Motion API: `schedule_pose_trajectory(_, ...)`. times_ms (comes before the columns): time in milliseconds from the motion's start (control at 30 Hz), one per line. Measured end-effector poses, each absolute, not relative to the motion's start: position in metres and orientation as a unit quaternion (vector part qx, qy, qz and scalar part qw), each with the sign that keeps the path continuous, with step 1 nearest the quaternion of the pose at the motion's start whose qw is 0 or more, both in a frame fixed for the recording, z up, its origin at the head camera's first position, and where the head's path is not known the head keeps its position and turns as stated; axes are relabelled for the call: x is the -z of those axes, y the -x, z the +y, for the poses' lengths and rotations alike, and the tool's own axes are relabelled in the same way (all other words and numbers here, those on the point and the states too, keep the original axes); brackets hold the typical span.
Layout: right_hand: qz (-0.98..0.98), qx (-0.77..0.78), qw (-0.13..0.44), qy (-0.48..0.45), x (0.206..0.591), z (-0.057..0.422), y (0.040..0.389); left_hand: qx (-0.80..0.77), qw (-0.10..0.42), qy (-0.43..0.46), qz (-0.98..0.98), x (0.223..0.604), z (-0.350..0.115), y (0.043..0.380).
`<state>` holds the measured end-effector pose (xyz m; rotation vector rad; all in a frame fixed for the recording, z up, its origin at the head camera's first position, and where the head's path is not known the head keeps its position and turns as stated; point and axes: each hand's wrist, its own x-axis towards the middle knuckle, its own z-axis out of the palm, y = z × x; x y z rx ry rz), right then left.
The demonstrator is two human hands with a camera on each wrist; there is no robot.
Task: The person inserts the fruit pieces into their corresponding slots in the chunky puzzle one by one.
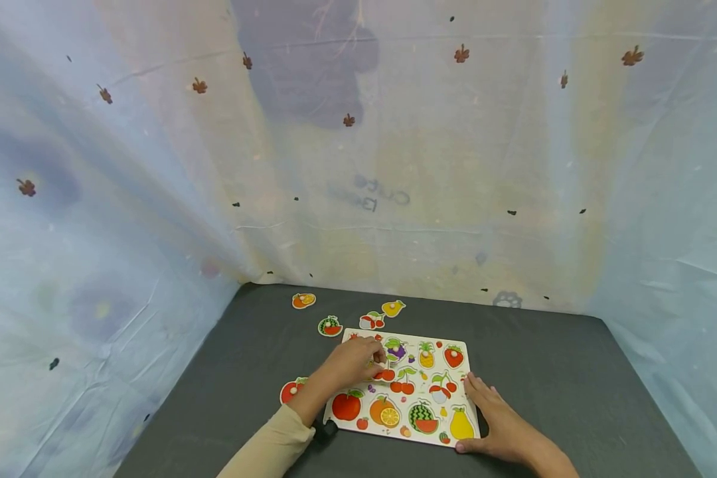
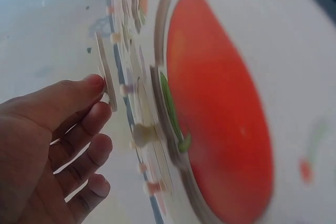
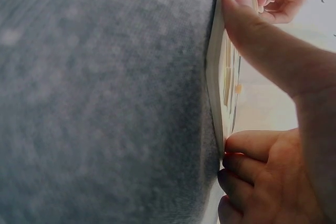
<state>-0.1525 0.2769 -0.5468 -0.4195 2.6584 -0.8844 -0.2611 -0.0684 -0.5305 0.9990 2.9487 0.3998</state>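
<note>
Pale cloth printed with brown leaves (image 1: 430, 166) hangs behind a dark grey tabletop (image 1: 544, 378) that spreads across the lower part of the frame. Right of the lower centre, the cherry puzzle piece (image 1: 385, 375) is pinched between the thumb and fingertips of the left hand (image 1: 351, 362); the left wrist view shows it edge-on, seemingly just clear of the white fruit board (image 1: 393, 432). Immediately to its right is the cherry recess (image 1: 403, 385), so the step in hand looks like seating that piece. I judge that the next move calls for a short shift right, lining up stems and outline, then pressing down. Grape (image 1: 396, 350), pineapple (image 1: 427, 356) and strawberry (image 1: 453, 357) pieces sit in the upper row; whatever is under the left hand is hidden. The right hand (image 1: 502, 425) braces the board's right edge, thumb at the lower corner, fingers spread from it towards the upper right. Beyond the board's upper left lie loose orange (image 1: 303, 301), watermelon (image 1: 330, 326), lychee-like (image 1: 372, 321) and pear (image 1: 392, 309) pieces, with a red apple piece (image 1: 291, 392) beside the left forearm.
</note>
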Motion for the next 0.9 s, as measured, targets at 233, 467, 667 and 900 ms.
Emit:
schedule_pose_trajectory(233, 0.93, 0.301, 0.156, 0.141, 0.548, 0.277, 0.153, -0.131, 0.019, -0.334, 0.933, 0.532, -0.058, 0.261)
schedule_pose_trajectory(467, 0.929, 0.305, 0.153, 0.142, 0.547, 0.277, 0.152, -0.121, 0.033, -0.328, 0.936, 0.533, -0.048, 0.26)
schedule_pose_trajectory(667, 0.93, 0.305, 0.149, 0.144, 0.548, 0.277, 0.152, -0.121, 0.035, -0.332, 0.935, 0.535, -0.042, 0.261)
schedule_pose_trajectory(900, 0.93, 0.305, 0.149, 0.143, 0.549, 0.277, 0.152, -0.101, 0.026, -0.345, 0.933, 0.539, -0.038, 0.263)
